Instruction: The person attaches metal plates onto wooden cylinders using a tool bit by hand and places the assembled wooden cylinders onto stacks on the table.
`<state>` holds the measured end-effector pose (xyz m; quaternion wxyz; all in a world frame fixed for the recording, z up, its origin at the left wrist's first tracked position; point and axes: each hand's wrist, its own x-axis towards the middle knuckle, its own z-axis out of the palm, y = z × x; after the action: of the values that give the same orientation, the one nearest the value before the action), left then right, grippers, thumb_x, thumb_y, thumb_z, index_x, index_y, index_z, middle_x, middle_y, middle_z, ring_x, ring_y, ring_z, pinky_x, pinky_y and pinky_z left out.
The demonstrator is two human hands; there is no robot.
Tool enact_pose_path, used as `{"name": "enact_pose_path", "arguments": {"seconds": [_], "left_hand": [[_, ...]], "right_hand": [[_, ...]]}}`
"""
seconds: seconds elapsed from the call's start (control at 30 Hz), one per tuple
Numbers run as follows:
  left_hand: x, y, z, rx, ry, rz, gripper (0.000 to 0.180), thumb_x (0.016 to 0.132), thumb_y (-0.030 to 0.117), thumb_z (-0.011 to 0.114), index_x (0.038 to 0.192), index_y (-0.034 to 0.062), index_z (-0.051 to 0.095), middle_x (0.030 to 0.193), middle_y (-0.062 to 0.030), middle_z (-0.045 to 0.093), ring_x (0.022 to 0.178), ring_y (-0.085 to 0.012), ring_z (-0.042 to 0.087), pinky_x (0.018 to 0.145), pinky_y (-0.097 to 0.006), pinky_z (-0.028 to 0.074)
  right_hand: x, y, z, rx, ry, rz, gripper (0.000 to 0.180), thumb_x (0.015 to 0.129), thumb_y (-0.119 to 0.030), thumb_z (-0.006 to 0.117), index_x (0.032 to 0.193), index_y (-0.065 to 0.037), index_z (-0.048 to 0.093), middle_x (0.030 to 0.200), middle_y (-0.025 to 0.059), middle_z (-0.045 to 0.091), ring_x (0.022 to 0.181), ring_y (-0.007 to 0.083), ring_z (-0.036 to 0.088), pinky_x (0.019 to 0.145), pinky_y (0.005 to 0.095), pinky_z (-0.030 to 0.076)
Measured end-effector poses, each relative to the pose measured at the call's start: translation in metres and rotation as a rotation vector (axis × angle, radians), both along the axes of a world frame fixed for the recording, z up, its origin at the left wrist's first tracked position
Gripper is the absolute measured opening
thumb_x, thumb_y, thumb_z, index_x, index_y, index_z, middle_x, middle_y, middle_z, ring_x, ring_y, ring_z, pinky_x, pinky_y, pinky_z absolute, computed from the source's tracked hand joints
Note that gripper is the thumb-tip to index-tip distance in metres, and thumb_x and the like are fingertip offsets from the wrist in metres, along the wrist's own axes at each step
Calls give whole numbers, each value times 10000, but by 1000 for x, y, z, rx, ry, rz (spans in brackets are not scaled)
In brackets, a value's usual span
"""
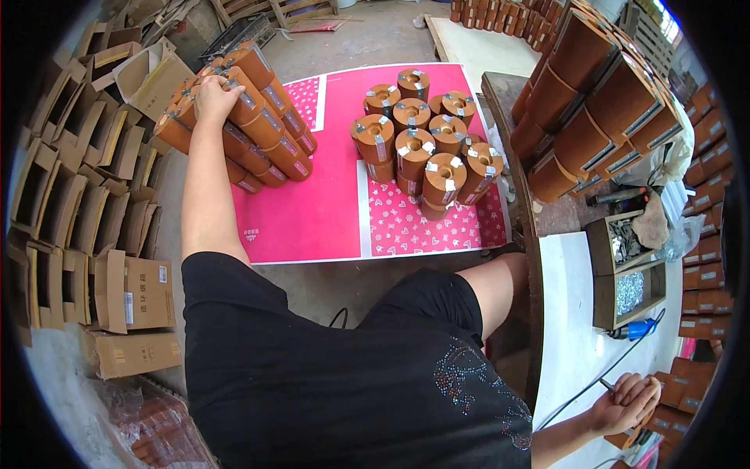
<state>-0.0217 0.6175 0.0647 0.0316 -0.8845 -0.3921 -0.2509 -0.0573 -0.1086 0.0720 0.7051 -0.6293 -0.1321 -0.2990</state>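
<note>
Two hands apart: my left hand clamps the orange cylinder pile at ten o'clock, steadying it; right hand at four o'clock grasps a tool handle.

The right hand hides most of the brown piece it grips.

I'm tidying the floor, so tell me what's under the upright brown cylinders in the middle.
The upright cylinders stand on a pink sheet with a heart-patterned panel. The floor beneath the sheet is covered.
</note>
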Motion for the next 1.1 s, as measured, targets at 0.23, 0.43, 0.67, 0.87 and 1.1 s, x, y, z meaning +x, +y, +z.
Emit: {"name": "enact_pose_path", "arguments": {"seconds": [0.23, 0.43, 0.67, 0.87, 1.1], "left_hand": [[0, -5, -1, 79, -30, -13, 491, 647, 369, 695, 977, 18, 602, 1066, -116, 567, 947, -275, 553, 818, -355, 437], [20, -70, 5, 221, -234, -291, 423, 654, 320, 693, 970, 53, 602, 1027, -130, 575, 964, -278, 534, 855, -348, 410], [70, -154, -111, -391, 176, -687, 528, 588, 256, 754, 1049, 93, 556, 1187, -185, 426, 1105, -333, 435, 919, -383, 383], [101, -163, -205, -484, -83, -502, 573, 519, 254, 791, 998, 53, 549, 1194, -183, 370, 1082, -337, 439, 916, -369, 389], [84, -213, -148, -558, -348, -750, 140, 662, 13, 691, 793, -7, 644, 793, -86, 642, 717, -164, 593, 685, -288, 496]], "right_hand": [[-2, -4, -1, 59, 8, -27, 196, 922, -136, 380, 908, 17, 500, 509, -34, 263, 429, 46, 210, 410, 188, 211], [-4, -6, -1, 56, 0, -37, 193, 922, -137, 382, 904, 13, 503, 507, -32, 266, 428, 43, 215, 407, 187, 213], [-15, -4, 2, 77, -13, 5, 193, 922, -138, 381, 926, 12, 501, 514, -33, 259, 422, 43, 222, 404, 186, 224], [-32, -21, 6, 25, -76, -64, 208, 933, -147, 346, 929, 1, 491, 508, -24, 279, 410, 42, 241, 379, 182, 242], [-55, -32, 0, 74, -135, -345, 124, 881, -89, 437, 959, -2, 480, 513, -21, 358, 383, 51, 278, 348, 197, 246]]}}
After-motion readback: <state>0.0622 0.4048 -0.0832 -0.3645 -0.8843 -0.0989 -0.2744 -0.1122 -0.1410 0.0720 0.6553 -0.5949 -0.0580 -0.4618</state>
